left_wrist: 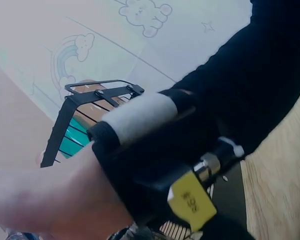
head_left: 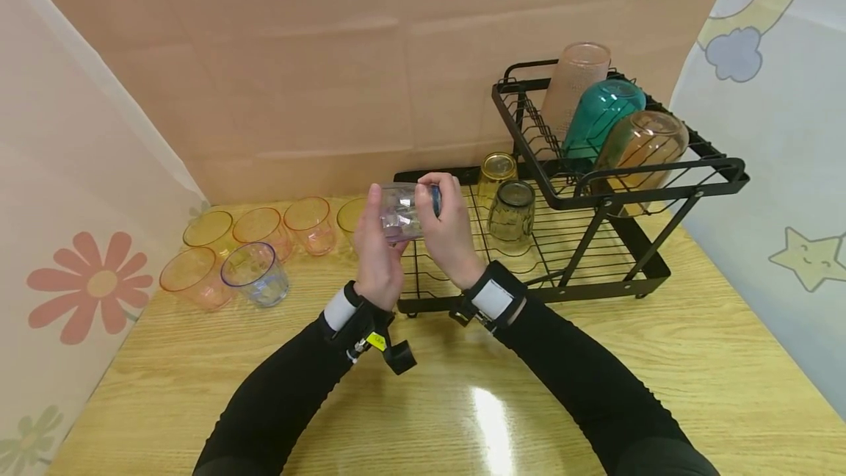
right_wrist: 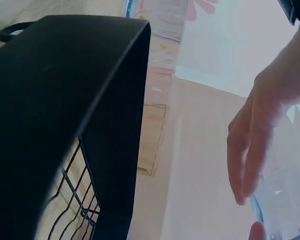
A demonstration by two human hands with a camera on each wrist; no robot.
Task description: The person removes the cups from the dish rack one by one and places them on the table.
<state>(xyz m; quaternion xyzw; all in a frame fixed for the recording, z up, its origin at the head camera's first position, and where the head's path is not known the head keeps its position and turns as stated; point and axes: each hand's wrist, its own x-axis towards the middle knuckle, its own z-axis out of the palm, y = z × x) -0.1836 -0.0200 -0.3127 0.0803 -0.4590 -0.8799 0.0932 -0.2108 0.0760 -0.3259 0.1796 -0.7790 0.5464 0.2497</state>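
A clear glass tumbler with a blue rim lies on its side in the air between my hands, above the left end of the black rack. My left hand holds it at the left end. The right hand grips the rim end, its thumb on the near side. Fingers and part of the tumbler show at the right of the right wrist view. Only a blurred part of the left hand appears in the left wrist view, its fingers out of sight.
The two-tier black rack bears an upside-down amber glass and grey glass below. Pink, teal and amber cups stand above. Several coloured-rim glasses, one blue-rimmed glass among them, stand at left.
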